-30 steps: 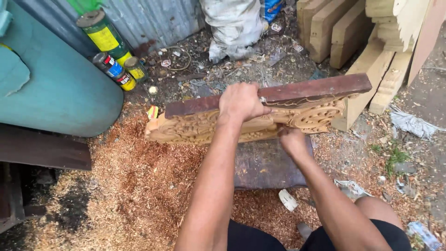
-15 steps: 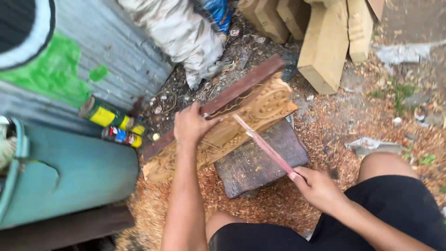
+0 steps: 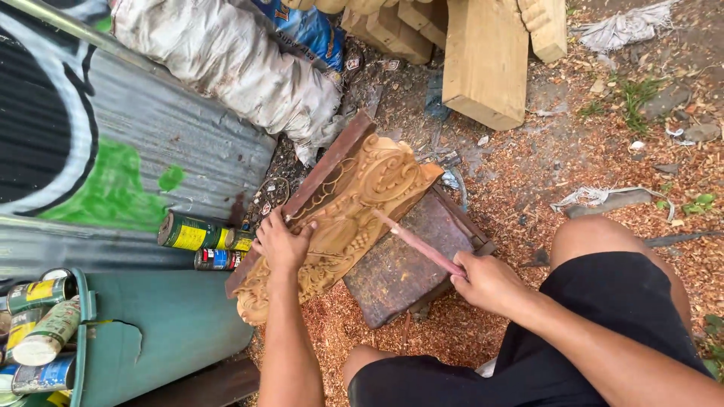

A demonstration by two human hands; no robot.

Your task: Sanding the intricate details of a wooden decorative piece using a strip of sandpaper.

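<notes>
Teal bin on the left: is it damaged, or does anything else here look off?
Yes: the teal bin has a jagged piece broken out of its side. Wood shavings lie all over the ground around the carved panel, which the left hand steadies while the right hand holds a thin tool.

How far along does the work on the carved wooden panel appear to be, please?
Scrollwork already covers the carved panel, and shavings litter the ground. The left hand steadies it while the right hand holds a thin tool against its face. What remains cannot be judged.
</notes>
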